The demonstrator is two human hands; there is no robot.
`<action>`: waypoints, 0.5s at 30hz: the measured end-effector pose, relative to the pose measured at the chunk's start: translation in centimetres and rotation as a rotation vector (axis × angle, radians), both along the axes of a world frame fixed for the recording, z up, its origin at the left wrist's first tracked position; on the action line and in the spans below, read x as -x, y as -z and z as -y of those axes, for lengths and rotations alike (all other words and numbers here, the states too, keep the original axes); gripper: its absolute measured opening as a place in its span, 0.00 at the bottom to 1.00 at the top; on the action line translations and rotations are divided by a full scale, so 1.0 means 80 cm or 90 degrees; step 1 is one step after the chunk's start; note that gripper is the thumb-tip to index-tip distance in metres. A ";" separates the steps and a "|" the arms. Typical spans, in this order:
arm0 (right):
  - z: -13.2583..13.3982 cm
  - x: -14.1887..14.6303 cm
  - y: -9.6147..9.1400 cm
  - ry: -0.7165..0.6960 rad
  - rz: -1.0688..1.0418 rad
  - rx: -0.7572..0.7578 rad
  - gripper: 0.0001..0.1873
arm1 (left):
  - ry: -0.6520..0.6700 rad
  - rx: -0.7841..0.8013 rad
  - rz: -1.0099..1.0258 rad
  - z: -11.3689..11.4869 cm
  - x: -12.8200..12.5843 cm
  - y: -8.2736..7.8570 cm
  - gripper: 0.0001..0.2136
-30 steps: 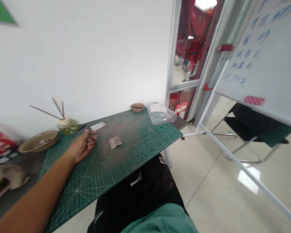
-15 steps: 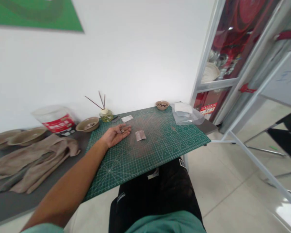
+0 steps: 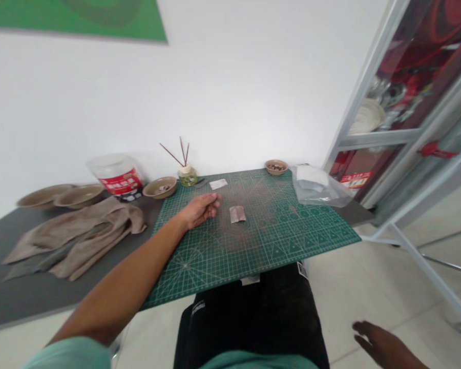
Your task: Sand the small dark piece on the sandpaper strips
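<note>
My left hand (image 3: pixel 203 210) hovers over or rests on the left part of a green cutting mat (image 3: pixel 288 241). Its fingers are curled with the thumb pressed against them; whatever they hold, if anything, is hidden. Just right of it lies a small creased brownish paper packet (image 3: pixel 237 214). Behind the hand, a white slip (image 3: pixel 218 184) lies on the mat. At the lower right, over the floor and away from the table, my right hand (image 3: pixel 380 341) shows in shade with its fingers apart, touching nothing visible.
Along the wall stand a reed diffuser (image 3: pixel 187 176), a bowl with small pieces (image 3: pixel 160 188), a plastic tub (image 3: pixel 119 177) and a small bowl (image 3: pixel 276 167). A brown cloth (image 3: pixel 84 230) lies left. A clear bag (image 3: pixel 318 187) sits at the mat's back right, near a glass-fronted cabinet (image 3: pixel 380 136).
My left hand has turned from palm-up with loose fingers to curled fingers. My right hand has come into view at the lower right. The view has swung left.
</note>
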State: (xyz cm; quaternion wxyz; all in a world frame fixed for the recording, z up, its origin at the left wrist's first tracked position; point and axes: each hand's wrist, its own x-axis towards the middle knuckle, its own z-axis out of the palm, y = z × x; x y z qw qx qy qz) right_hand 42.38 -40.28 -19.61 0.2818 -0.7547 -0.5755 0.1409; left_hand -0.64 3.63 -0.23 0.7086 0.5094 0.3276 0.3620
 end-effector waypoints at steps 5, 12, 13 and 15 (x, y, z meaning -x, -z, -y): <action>-0.130 0.092 -0.026 -0.217 -0.017 0.039 0.15 | 0.003 -0.059 -0.056 0.049 0.000 -0.023 0.16; -0.217 0.237 -0.096 -0.370 -0.052 0.028 0.16 | 0.053 -0.070 -0.136 0.149 0.016 -0.035 0.28; -0.217 0.248 -0.115 -0.409 -0.070 0.034 0.16 | 0.050 -0.066 -0.135 0.154 0.020 -0.036 0.28; -0.214 0.260 -0.161 -0.582 -0.154 0.071 0.19 | 0.054 -0.056 -0.123 0.153 0.027 -0.037 0.26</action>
